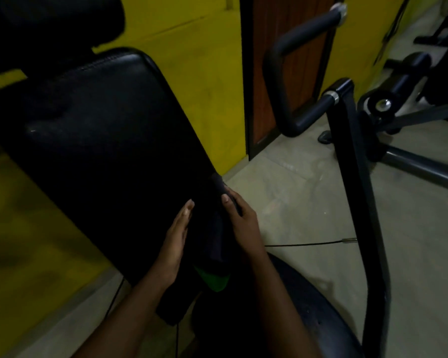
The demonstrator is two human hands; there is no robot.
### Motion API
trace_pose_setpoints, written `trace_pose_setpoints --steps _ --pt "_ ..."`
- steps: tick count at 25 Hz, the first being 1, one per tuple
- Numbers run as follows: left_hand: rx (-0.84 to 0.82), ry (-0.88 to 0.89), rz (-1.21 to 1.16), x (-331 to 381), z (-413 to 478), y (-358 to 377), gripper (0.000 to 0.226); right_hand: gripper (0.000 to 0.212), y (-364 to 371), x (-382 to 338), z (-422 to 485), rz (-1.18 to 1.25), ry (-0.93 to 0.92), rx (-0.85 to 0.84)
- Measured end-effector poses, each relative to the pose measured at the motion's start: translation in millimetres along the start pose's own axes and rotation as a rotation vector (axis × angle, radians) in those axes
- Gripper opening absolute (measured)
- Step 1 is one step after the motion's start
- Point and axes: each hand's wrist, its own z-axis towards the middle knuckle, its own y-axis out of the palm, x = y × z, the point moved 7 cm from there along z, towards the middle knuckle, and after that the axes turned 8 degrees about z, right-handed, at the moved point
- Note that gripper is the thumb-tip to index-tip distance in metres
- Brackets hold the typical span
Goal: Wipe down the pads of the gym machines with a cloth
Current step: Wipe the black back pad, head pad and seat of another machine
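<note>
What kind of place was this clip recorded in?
Most likely a small gym: a black padded backrest, a foam-gripped machine handle, and another machine's frame on the concrete floor.

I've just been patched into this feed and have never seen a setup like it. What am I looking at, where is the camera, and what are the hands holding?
There is no robot here: a person works with bare hands. The single picture comes from a camera worn on the head, looking forward and down, so both arms reach in from the bottom.

The big black slab on the left is the machine's back pad, tilted. The left hand lies flat with straight fingers against its lower right edge. The right hand grips a dark cloth against that same edge; a green part shows at the cloth's lower end.

To the right stand a padded handle and the black frame, on a grey floor. The scene is dim, so fine detail is lost.
</note>
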Motion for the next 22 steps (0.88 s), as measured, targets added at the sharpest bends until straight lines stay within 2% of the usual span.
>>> trace_pose_setpoints --steps 2,4,6,8,11,13,15,17,20,22 --pt "-0.040 -0.112 -0.220 16.6 -32.2 -1.1 0.039 0.030 33.8 -22.7 -26.1 0.012 0.066 -0.045" --pt "-0.056 -0.235 -0.363 25.0 -61.2 -8.4 0.044 0.038 71.0 -32.0 -53.0 -0.001 0.133 -0.097" --pt "-0.067 -0.302 -0.332 30.8 -83.4 -25.8 0.049 0.045 110.1 -36.2 -82.7 -0.029 0.184 -0.182" --pt "0.011 -0.342 -0.316 31.9 -99.8 -47.2 0.053 0.047 137.1 -41.3 -107.8 -0.028 0.221 -0.249" --pt "0.167 -0.277 -0.599 37.9 -117.5 -80.2 0.036 0.044 160.5 -54.1 -119.6 -0.092 0.232 -0.396" --pt "0.286 -0.207 -0.680 34.7 -122.8 -107.1 0.052 0.043 168.2 -67.3 -113.0 -0.212 0.127 -0.434" --pt "0.437 -0.134 -0.478 49.9 -127.8 -137.4 0.066 0.038 174.8 -78.7 -94.5 -0.351 0.014 -0.398" --pt "0.635 -0.083 -0.295 69.0 -129.7 -168.5 0.063 0.035 187.5 -90.5 -69.4 -0.474 -0.091 -0.383" --pt "0.864 -0.062 -0.157 85.0 -115.3 -198.4 0.074 0.035 213.9 -106.7 -22.7 -0.672 -0.296 -0.441" --pt "0.952 -0.031 -0.093 91.5 -92.8 -216.0 0.084 0.039 230.3 -113.2 10.1 -0.835 -0.472 -0.415"
